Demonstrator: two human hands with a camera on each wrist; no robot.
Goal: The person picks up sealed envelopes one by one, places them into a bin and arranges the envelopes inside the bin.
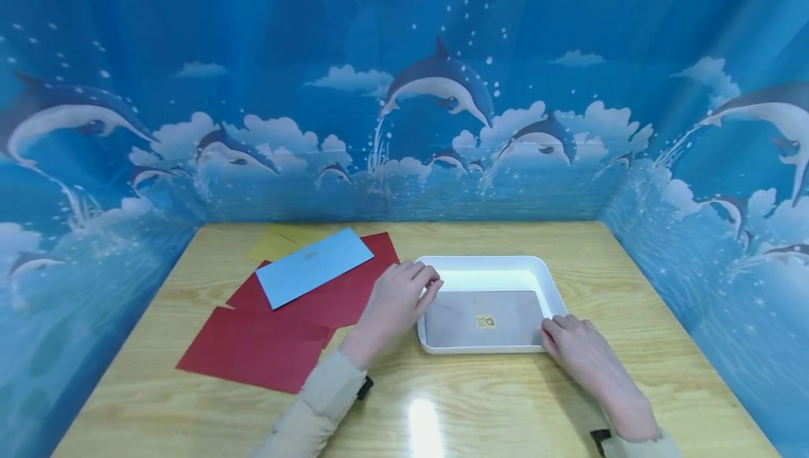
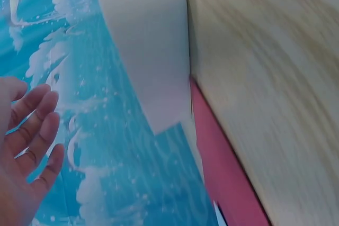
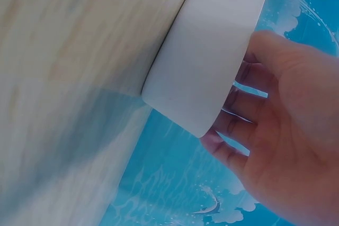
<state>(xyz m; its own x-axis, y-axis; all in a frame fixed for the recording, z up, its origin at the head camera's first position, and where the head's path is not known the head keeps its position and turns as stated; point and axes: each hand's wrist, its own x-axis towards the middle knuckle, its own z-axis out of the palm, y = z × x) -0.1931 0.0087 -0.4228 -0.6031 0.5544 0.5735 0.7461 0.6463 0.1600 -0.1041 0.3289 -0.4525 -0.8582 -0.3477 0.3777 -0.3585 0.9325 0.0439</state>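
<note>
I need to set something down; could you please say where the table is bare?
The table is bare right of the tray and right hand, toward the backdrop; in a strip behind the tray; and in front, between the sleeves. Left of it is crowded: red envelopes, a blue envelope, a yellow envelope.

Left hand loosely curled, right hand gripping

1. Shows pale wood grain across a table, with a bright patch of glare toward the near side.
2. Bears a white tray right of centre — resting flat.
3. Carries red papers at the left — overlapping and set askew.
4. Holds a yellow envelope near the far left corner, partly covered.
</note>
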